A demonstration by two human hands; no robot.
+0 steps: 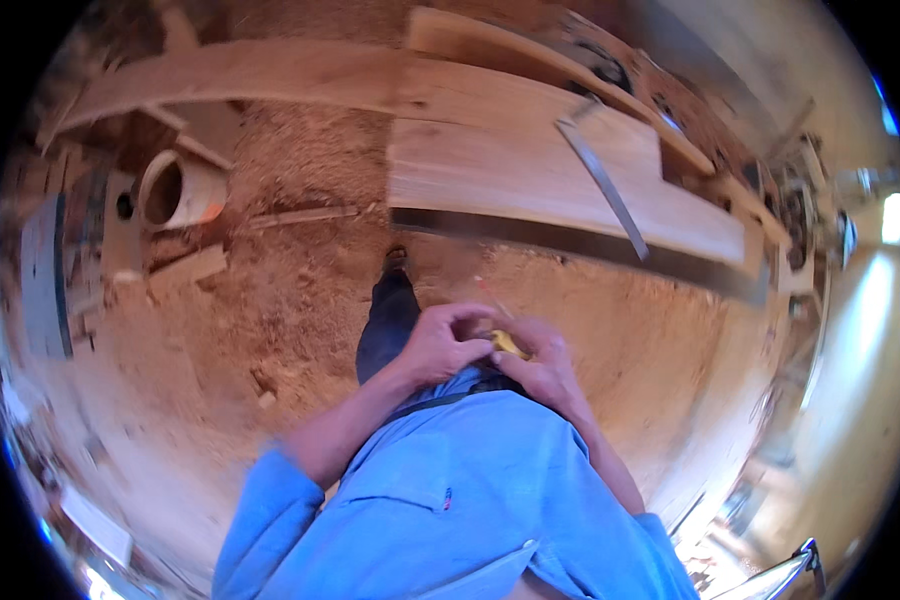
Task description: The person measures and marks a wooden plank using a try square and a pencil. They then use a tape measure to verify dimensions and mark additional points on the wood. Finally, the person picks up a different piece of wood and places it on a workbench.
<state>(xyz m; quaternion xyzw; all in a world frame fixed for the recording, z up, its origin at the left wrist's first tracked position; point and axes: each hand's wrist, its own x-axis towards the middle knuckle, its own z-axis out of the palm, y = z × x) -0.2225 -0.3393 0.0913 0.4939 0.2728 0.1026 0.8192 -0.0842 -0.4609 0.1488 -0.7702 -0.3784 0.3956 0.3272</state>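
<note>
Both my hands meet in front of my waist. My left hand [448, 345] is closed, its fingers curled and thumb bent in toward the other hand; what it grips, if anything, is hidden. My right hand [545, 365] closes round a small yellow object [507, 344], partly covered by the fingers and blurred, perhaps a tape measure. Ahead of my hands, a metal square [602, 185] with a long blade lies across a pale wooden board [510, 165] on the bench.
A dark edge [570, 248] runs along the bench's near side. A long curved plank [270, 72] extends left from the boards. Farther left stands a round hollow wooden piece [175, 190] among offcuts. Sawdust [300, 160] covers the floor, and my leg [390, 315] is below the bench.
</note>
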